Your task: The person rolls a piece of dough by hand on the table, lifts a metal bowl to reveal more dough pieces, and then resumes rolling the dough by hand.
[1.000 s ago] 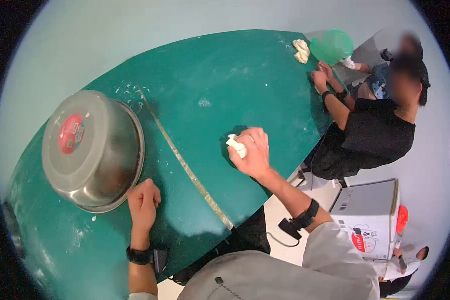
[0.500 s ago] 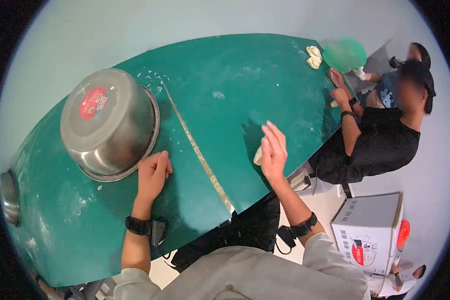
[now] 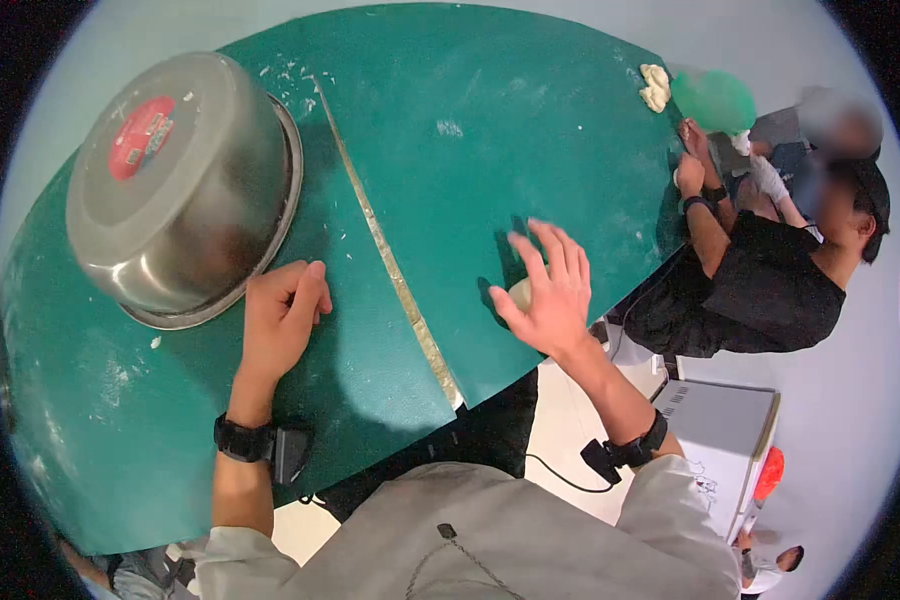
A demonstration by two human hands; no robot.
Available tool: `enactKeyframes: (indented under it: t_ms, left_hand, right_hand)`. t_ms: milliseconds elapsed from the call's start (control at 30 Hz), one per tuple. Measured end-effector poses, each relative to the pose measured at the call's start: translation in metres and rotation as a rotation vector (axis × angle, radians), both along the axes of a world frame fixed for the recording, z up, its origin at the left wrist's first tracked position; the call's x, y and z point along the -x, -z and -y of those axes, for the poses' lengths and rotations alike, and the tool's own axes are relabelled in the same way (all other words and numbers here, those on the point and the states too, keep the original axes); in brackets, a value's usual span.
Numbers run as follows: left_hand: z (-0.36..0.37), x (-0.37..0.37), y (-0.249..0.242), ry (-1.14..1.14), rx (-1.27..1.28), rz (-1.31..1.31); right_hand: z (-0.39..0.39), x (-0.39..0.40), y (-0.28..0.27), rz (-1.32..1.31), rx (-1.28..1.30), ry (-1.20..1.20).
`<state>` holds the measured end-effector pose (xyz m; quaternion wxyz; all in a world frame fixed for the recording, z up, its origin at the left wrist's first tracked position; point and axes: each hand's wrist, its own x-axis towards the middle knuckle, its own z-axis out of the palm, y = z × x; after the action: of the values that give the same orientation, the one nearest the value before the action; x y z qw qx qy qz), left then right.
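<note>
My right hand (image 3: 548, 293) lies flat with its fingers spread on a small pale lump of dough (image 3: 518, 293), pressing it onto the green table (image 3: 450, 180). Most of the dough is hidden under the palm. My left hand (image 3: 280, 315) rests on the table with its fingers loosely curled and nothing in it, just beside the rim of an upturned steel bowl (image 3: 180, 180) with a red sticker on its bottom. Both wrists wear black bands.
A metal seam strip (image 3: 390, 265) runs across the table between my hands. At the far right a person in black works dough; more dough (image 3: 655, 87) and a green bowl (image 3: 715, 100) lie near them. A white box (image 3: 720, 450) stands on the floor.
My right hand held the dough in its fingers, then set it down and flattened over it with the fingers spread. The view shifted; my left hand stayed by the bowl.
</note>
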<state>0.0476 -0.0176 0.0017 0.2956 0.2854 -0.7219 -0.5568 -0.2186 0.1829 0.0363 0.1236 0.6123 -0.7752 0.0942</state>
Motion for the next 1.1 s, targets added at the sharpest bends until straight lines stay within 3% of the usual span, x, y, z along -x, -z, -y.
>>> enactKeyframes:
  t_ms: [300, 433, 500, 567, 600, 633, 700, 733, 767, 833, 967, 1033, 1100]
  left_hand:
    - [0.0, 0.001, 0.003, -0.005, 0.009, 0.019]
    - [0.001, -0.001, 0.005, -0.01, 0.006, 0.001]
    - [0.0, -0.001, 0.007, -0.006, 0.019, -0.014]
    - [-0.002, 0.0, 0.002, -0.021, -0.009, -0.006]
    - [-0.003, 0.0, 0.001, -0.021, -0.04, 0.005]
    - [-0.002, -0.002, 0.002, -0.018, -0.039, 0.007]
    - [0.001, -0.001, 0.008, 0.001, -0.008, 0.023]
    - [0.001, 0.0, 0.006, -0.001, -0.006, 0.014]
    - [0.0, 0.001, 0.004, 0.013, -0.003, 0.007]
    - [-0.002, -0.001, 0.003, 0.012, -0.005, 0.004]
    - [-0.001, -0.001, 0.002, 0.025, 0.008, 0.006]
    - [-0.001, 0.0, 0.002, 0.037, 0.005, 0.009]
    - [-0.002, -0.001, 0.0, 0.025, -0.016, 0.027]
  right_hand:
    - [0.075, 0.023, 0.004, 0.088, 0.165, 0.106]
    - [0.06, 0.03, 0.008, 0.18, 0.4, -0.042]
    - [0.042, 0.038, -0.005, 1.448, 0.794, 0.131]
    - [0.017, 0.061, -0.014, 1.385, 0.883, 0.155]
    - [0.01, 0.064, -0.027, 1.017, 0.625, 0.329]
    - [0.0, 0.066, -0.019, 1.017, 0.628, 0.331]
    - [-0.022, 0.07, 0.011, -0.194, -0.165, 0.219]
    - [-0.024, 0.052, 0.021, -0.022, -0.196, 0.281]
    - [-0.02, 0.025, 0.017, 0.167, -0.064, 0.322]
    - [-0.018, 0.003, 0.013, 0.283, 0.141, 0.273]
    - [-0.017, -0.014, -0.012, 0.505, 0.247, 0.254]
    - [-0.008, -0.022, -0.018, 0.818, 0.358, 0.385]
    - [0.007, -0.036, -0.015, 0.729, 0.32, 0.294]
